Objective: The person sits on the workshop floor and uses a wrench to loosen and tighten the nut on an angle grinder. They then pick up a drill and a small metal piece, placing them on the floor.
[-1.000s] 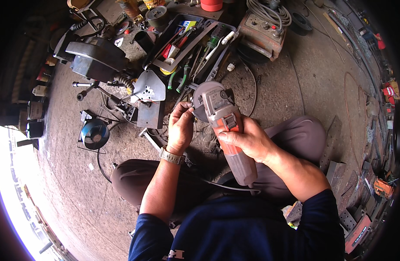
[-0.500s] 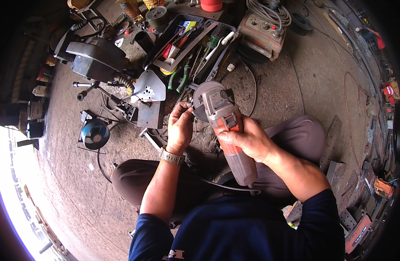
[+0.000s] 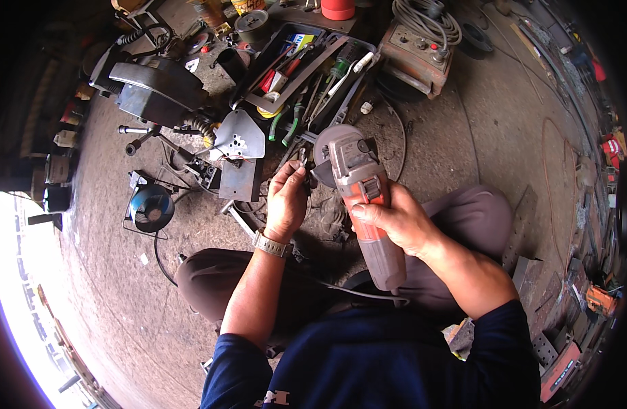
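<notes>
My right hand (image 3: pixel 403 221) is wrapped round the orange-and-grey body of an angle grinder (image 3: pixel 375 235). Its grey disc (image 3: pixel 331 142) points away from me, up and to the left. Between the thumb and fingers of my left hand (image 3: pixel 287 198) is a small shiny metal bit (image 3: pixel 303 156), apparently a drill bit, with its tip upward. A small gap separates the bit from the left edge of the disc. The lower end of the bit is hidden by my fingers. From the grinder's rear end, a cord (image 3: pixel 361 294) runs across my lap.
Beyond my hands lies an open toolbox (image 3: pixel 257 102) full of hand tools. A chop saw (image 3: pixel 157 88) stands at the far left, a blue round motor (image 3: pixel 150 207) nearer. Far right of the toolbox sits a rusty welding machine (image 3: pixel 417 58) with coiled cable. Metal scraps line the right side.
The grinder has shifted slightly right, away from my left fingers. More of the metal bit now shows above my left hand, and a gap stands between it and the disc.
</notes>
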`<state>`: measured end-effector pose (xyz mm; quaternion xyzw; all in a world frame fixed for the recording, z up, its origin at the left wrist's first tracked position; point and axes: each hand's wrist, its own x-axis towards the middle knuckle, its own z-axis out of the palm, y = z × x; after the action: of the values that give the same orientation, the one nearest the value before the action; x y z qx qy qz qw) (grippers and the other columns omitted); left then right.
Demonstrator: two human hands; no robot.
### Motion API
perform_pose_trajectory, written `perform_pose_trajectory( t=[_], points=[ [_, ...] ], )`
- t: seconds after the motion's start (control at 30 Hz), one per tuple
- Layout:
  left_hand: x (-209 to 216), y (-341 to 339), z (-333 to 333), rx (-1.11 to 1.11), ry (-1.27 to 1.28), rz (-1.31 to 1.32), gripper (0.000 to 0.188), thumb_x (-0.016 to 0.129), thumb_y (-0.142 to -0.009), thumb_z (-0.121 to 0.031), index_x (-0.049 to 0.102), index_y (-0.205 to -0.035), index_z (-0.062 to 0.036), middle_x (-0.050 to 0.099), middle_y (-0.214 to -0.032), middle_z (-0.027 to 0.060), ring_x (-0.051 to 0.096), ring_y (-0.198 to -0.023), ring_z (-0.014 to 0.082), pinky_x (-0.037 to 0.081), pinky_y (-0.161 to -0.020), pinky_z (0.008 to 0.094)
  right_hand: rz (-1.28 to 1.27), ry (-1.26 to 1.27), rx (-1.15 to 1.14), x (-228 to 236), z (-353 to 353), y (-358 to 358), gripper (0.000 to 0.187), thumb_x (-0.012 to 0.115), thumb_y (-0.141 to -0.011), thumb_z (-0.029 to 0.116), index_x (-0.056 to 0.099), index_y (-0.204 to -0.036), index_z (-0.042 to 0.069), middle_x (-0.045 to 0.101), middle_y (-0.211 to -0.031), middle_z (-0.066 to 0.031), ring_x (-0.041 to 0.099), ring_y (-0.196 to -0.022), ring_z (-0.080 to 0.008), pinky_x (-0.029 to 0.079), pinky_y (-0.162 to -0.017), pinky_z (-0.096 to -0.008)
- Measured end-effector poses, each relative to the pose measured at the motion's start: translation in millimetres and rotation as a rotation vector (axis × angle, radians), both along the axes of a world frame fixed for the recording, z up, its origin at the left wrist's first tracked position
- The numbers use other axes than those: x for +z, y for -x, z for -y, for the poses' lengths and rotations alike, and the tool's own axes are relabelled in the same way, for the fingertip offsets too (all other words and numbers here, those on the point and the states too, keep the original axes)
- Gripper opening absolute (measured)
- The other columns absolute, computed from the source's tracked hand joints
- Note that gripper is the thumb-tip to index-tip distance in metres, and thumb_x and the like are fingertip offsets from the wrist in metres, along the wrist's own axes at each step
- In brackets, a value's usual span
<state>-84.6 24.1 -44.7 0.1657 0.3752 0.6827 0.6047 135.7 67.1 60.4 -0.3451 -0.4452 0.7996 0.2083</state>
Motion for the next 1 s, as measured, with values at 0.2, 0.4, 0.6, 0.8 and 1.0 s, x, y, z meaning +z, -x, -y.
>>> perform_pose_trajectory(
  t=[0.2, 0.4, 0.6, 0.8, 1.0],
  points=[
    [-0.8, -2.0, -1.5, 0.004, -0.011, -0.030, 0.011, 0.058, -0.099, -0.013, 0.061, -0.102, -0.0020, 0.061, -0.088, 0.0033, 0.059, -0.082, 0.0152, 0.046, -0.077, 0.0298, 0.021, -0.032, 0.003, 0.1, -1.0, -0.5, 0.033, 0.072, -0.089, 0.023, 0.062, -0.112, 0.002, 0.064, -0.096, -0.0029, 0.060, -0.086, -0.0098, 0.051, -0.076, -0.0283],
    [-0.3, -1.4, -1.0, -0.005, -0.005, -0.028, 0.015, 0.057, -0.100, -0.016, 0.061, -0.102, -0.0018, 0.064, -0.087, 0.0060, 0.060, -0.080, 0.0160, 0.046, -0.074, 0.0296, 0.029, -0.048, 0.016, 0.7, -1.8, -0.5, 0.034, 0.072, -0.089, 0.023, 0.061, -0.113, 0.002, 0.064, -0.096, -0.0028, 0.059, -0.086, -0.0099, 0.050, -0.077, -0.0285],
    [-2.7, 0.6, -0.1, -0.041, -0.018, -0.064, 0.017, 0.055, -0.101, -0.018, 0.062, -0.103, -0.0017, 0.065, -0.084, 0.0082, 0.059, -0.078, 0.0164, 0.046, -0.073, 0.0290, 0.016, -0.028, 0.022, 1.4, -2.2, -2.4, 0.036, 0.072, -0.089, 0.022, 0.060, -0.115, 0.002, 0.063, -0.096, -0.0026, 0.059, -0.086, -0.0095, 0.051, -0.076, -0.0283],
    [-3.2, 1.3, 1.0, -0.068, -0.039, -0.049, 0.017, 0.056, -0.100, -0.017, 0.061, -0.102, -0.0015, 0.065, -0.084, 0.0085, 0.059, -0.078, 0.0170, 0.045, -0.073, 0.0300, 0.022, -0.053, -0.011, 3.3, -0.8, -2.9, 0.036, 0.073, -0.089, 0.023, 0.060, -0.114, 0.001, 0.063, -0.096, -0.0028, 0.060, -0.085, -0.0094, 0.051, -0.075, -0.0284],
    [-3.8, 1.5, 2.3, -0.105, -0.058, -0.063, 0.017, 0.056, -0.099, -0.017, 0.061, -0.102, -0.0014, 0.065, -0.086, 0.0081, 0.059, -0.081, 0.0172, 0.045, -0.075, 0.0298, 0.018, -0.057, 0.005, 0.2, -2.9, -9.0, 0.037, 0.073, -0.088, 0.023, 0.060, -0.115, 0.001, 0.064, -0.099, -0.0041, 0.060, -0.086, -0.0100, 0.051, -0.076, -0.0284]
  ],
)
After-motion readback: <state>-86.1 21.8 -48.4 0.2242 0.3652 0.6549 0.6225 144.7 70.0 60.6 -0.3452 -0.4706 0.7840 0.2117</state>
